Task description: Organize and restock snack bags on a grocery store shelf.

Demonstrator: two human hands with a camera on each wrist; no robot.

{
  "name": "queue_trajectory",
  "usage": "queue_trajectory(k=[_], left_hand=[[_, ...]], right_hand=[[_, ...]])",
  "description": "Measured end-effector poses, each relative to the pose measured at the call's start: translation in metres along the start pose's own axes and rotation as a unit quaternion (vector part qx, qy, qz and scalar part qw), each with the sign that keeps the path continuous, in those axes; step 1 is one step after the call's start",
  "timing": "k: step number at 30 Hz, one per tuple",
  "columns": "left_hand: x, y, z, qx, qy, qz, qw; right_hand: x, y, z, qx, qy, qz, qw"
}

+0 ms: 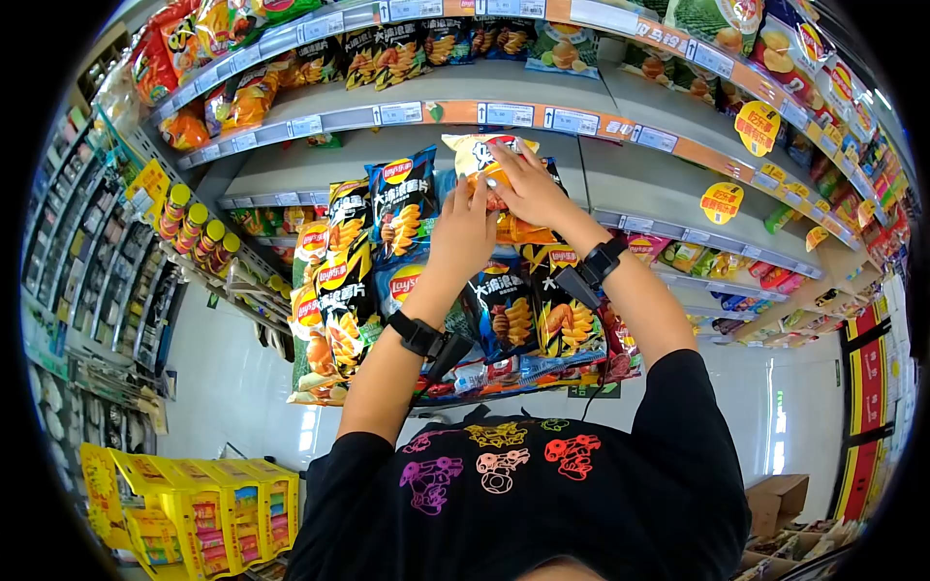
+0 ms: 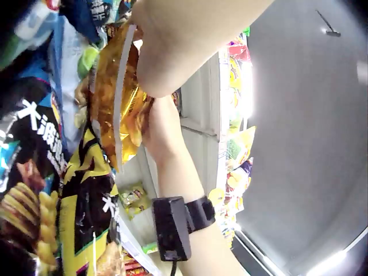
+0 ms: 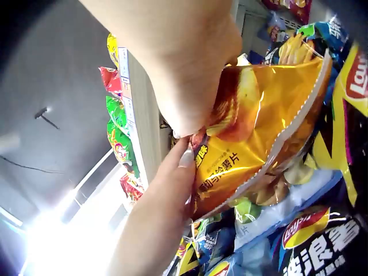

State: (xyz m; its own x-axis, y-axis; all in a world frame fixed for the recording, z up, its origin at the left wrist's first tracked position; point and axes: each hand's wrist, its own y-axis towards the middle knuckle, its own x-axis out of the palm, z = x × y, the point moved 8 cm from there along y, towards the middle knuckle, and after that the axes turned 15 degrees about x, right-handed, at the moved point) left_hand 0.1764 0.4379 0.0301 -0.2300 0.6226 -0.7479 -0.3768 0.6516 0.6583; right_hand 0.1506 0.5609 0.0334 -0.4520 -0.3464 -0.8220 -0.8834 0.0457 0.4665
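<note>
An orange and cream potato chip bag (image 1: 475,155) lies at the top of a heap of chip bags below the shelf edge. My left hand (image 1: 465,228) lies over its lower left part, fingers stretched along the front. From the right, my right hand (image 1: 528,184) rests on the same bag, its fingers reaching toward the top. The two hands nearly meet at the middle. In the right wrist view, the golden bag (image 3: 247,132) creases beside the left fingers (image 3: 187,158). The left wrist view has its crimped seal (image 2: 122,98) facing out.
Several black chip bags (image 1: 402,208) and green-and-orange ones lie heaped around. Shelves with a price-tag edge (image 1: 397,113) curve behind. Chip canisters (image 1: 194,228) stand at the left. A yellow display stand (image 1: 194,513) is low at left, and a cardboard box (image 1: 778,499) at lower right.
</note>
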Motion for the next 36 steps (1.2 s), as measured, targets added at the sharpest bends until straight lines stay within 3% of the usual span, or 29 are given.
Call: queue_trajectory(k=[11, 17, 18, 21, 27, 30, 35, 36], left_hand=[[0.016, -0.019, -0.004, -0.021, 0.084, -0.069, 0.994], [0.009, -0.019, 0.000, -0.031, 0.072, -0.072, 0.994], [0.005, -0.020, 0.000, -0.037, 0.067, -0.071, 0.995], [-0.008, -0.021, 0.007, -0.048, 0.040, -0.060, 0.996], [-0.043, -0.041, 0.039, -0.016, -0.081, -0.034, 0.996], [-0.048, -0.067, 0.050, -0.026, -0.103, -0.063, 0.992], [-0.084, -0.091, 0.058, -0.001, -0.083, -0.094, 0.992], [-0.096, -0.098, 0.055, -0.006, -0.083, -0.085, 0.993]], right_hand=[[0.028, -0.003, -0.002, 0.039, -0.072, -0.041, 0.996], [0.026, -0.001, 0.005, 0.007, -0.036, -0.034, 0.999], [0.018, 0.001, 0.006, 0.003, 0.019, -0.018, 1.000], [-0.023, -0.007, 0.001, 0.045, -0.012, 0.013, 0.999], [-0.103, -0.089, -0.017, 0.000, 0.169, 0.061, 0.984], [-0.086, -0.144, -0.009, 0.064, 0.198, 0.060, 0.976], [-0.065, -0.223, -0.014, 0.237, 0.232, 0.135, 0.934], [-0.063, -0.231, -0.022, 0.231, 0.250, 0.149, 0.928]])
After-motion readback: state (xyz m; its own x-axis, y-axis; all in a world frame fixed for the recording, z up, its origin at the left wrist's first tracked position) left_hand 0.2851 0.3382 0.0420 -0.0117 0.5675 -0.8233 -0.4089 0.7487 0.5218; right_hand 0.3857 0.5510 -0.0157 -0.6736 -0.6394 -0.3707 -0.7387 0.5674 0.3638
